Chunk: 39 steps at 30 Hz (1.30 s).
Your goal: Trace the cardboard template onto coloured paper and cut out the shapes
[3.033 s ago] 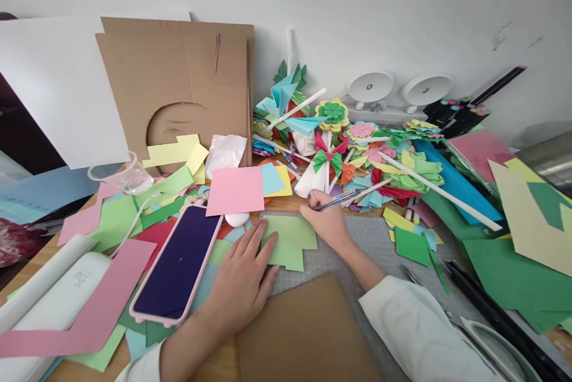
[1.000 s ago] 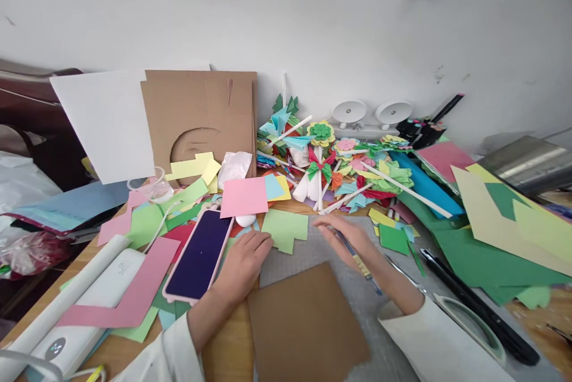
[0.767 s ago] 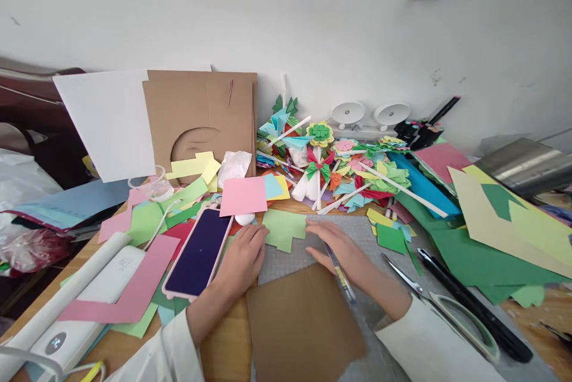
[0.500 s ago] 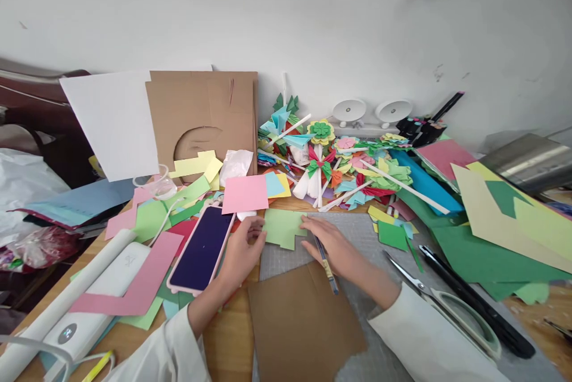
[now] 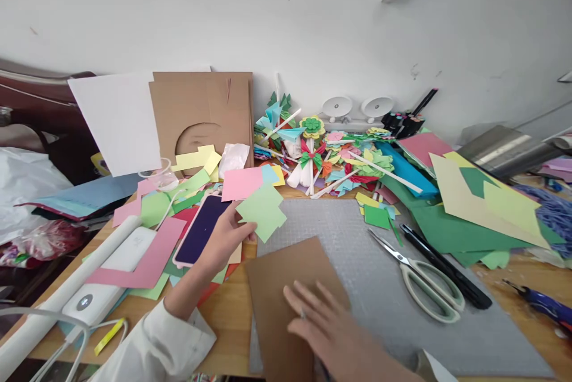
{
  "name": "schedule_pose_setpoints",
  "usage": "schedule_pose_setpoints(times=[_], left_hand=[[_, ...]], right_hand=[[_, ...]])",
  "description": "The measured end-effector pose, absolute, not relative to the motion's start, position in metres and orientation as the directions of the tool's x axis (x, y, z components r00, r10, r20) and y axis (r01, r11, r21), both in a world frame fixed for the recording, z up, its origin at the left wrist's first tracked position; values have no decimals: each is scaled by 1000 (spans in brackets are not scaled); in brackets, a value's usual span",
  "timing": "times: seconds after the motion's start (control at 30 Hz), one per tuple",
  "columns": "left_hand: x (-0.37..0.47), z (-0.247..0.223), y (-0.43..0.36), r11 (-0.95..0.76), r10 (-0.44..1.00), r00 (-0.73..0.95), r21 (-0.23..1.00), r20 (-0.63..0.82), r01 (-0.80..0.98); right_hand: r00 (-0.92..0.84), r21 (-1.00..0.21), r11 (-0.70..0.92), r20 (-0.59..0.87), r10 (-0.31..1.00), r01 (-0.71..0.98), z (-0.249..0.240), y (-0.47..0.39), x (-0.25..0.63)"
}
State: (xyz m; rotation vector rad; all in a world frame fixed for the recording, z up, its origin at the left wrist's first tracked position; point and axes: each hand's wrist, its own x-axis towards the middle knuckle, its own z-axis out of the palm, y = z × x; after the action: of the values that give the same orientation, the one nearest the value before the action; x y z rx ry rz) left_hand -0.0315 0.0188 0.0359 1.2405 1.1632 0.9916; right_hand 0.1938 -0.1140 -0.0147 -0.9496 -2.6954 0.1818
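Over the grey cutting mat (image 5: 357, 263), the right hand (image 5: 324, 325) lies blurred, fingers spread flat on the brown cardboard sheet (image 5: 286, 286), gripping nothing I can make out, while the left hand (image 5: 223, 239), arm stretched forward, pinches the notched light-green paper piece (image 5: 263, 212) lifted beside the phone (image 5: 201, 230).

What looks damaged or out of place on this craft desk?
The brown cardboard sheet leaning on the wall has a rounded hole cut out of it. The phone lies half buried among paper offcuts, beside the left hand, which holds a notched light green paper piece. Nothing looks spilled.
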Motion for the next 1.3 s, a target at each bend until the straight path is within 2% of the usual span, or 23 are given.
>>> schedule_pose_setpoints(times=[0.1, 0.27, 0.43, 0.53, 0.6, 0.67, 0.73, 0.87, 0.97, 1.03, 1.13, 1.3], left_hand=[[-39, 43, -3, 92, 983, 156, 996, -93, 13], [-53, 45, -39, 111, 992, 73, 992, -106, -60], [-66, 50, -62, 105, 994, -17, 991, -107, -81], [-68, 50, -70, 97, 994, -44, 991, -102, -95], [-67, 47, -73, 85, 994, -62, 992, -91, -96], [-63, 43, -75, 67, 995, -65, 994, -73, -92], [-57, 39, -77, 54, 997, -41, 995, -58, -84], [-37, 32, -81, 72, 996, 57, 997, -69, -43], [-23, 26, -87, 115, 978, 174, 993, -113, -1], [-20, 22, -91, 94, 955, 276, 994, -105, 51], [-31, 13, -92, -34, 936, 350, 985, -28, 169], [-60, -4, -80, -123, 970, 237, 943, 49, 309]], right_hand=[[-791, -156, 813, 189, 582, 561, -29, -123, 184], [-775, -248, 785, 159, 611, 568, -10, -117, 186], [-721, -102, 853, 488, 492, 512, 8, -113, 195], [-668, -103, 843, 562, 488, 528, 9, -94, 208], [-614, -168, 791, 544, 572, 588, 6, -75, 219], [-543, -271, 686, 446, 711, 676, 3, -58, 228], [-494, -392, 600, 343, 799, 697, 2, -50, 232], [-418, -697, 478, 274, 866, 535, 6, -66, 219], [-253, -882, 291, 206, 945, 371, 11, -84, 203], [-174, -938, 154, 104, 979, 309, 12, -91, 195], [-150, -957, 31, -13, 989, 288, 5, -94, 194], [-169, -928, 29, -36, 985, 371, -21, -103, 201]])
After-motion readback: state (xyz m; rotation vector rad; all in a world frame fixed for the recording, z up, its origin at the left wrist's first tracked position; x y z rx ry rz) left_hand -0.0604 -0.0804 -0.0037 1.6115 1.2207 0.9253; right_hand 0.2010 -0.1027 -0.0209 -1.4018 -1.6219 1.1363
